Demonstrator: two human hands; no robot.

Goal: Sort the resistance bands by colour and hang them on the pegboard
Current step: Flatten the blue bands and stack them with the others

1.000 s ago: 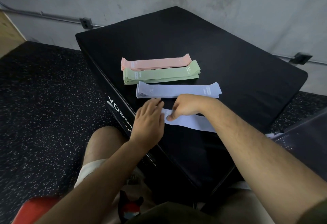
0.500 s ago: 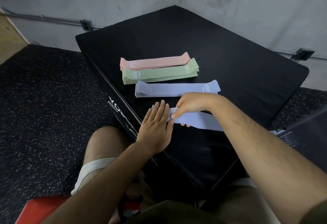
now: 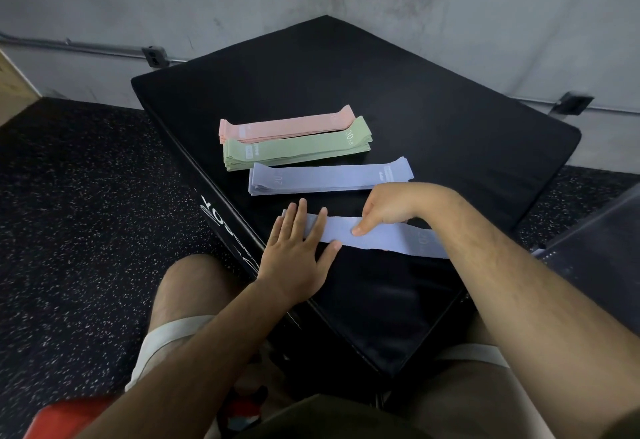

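Observation:
Three sorted stacks lie on the black padded box (image 3: pixel 433 109): pink bands (image 3: pixel 287 127) farthest, green bands (image 3: pixel 298 151) in the middle, lavender bands (image 3: pixel 329 177) nearest. A single lavender band (image 3: pixel 381 236) lies flat across the box's near part. My left hand (image 3: pixel 298 255) presses its left end with straight, spread fingers. My right hand (image 3: pixel 388 206) pinches the band's middle, thumb on top and fingers curled behind it. My right forearm covers the band's right end.
The box's left front edge drops to speckled black rubber floor (image 3: pixel 86 213). A grey wall with a conduit (image 3: pixel 86 45) stands behind. A dark panel (image 3: pixel 595 241) leans at the right edge. My knees are beside the box's near corner, and something red (image 3: pixel 62 418) lies at the lower left.
My right hand has slid rightward along the loose lavender band, drawing it out flat. My left hand has moved forward onto the band's left end.

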